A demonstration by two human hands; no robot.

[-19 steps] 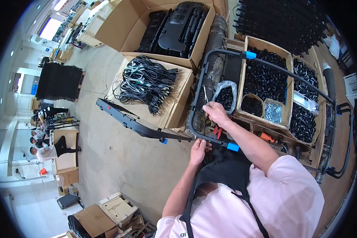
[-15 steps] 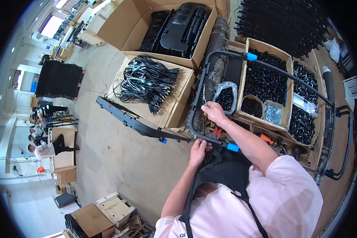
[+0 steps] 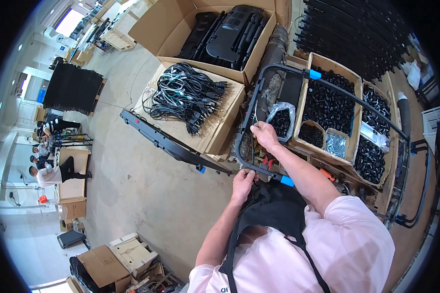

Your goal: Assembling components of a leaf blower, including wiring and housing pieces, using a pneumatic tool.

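At the rounded left end of a black tubular frame [image 3: 351,94], both hands are at work. Short dark lettering shows on the chest of the pale pink shirt [image 3: 322,249], near the bottom edge; any labels on the boxes are too small to read. The frame's long axis runs from left to right, sloping slightly down to the right, its short rounded end toward the person's left. Blue sleeves [image 3: 315,74] sit on both its long tubes.

The right hand [image 3: 265,136] pinches a thin dark cord [image 3: 253,155] between thumb and forefinger, just inside that short end. The left hand [image 3: 244,184] is at the near corner, fingers curled and thumb close to them; whether they grip anything, I cannot tell.

Red-handled pliers [image 3: 266,162] lie between the hands, beside the near tube, and the right forearm crosses above that tube. Beneath the frame are a wooden bin [image 3: 304,103] of black fittings and a clear plastic bag [image 3: 291,128] of small black parts. Left of it, bundled black cables [image 3: 181,93] lie on a carton.
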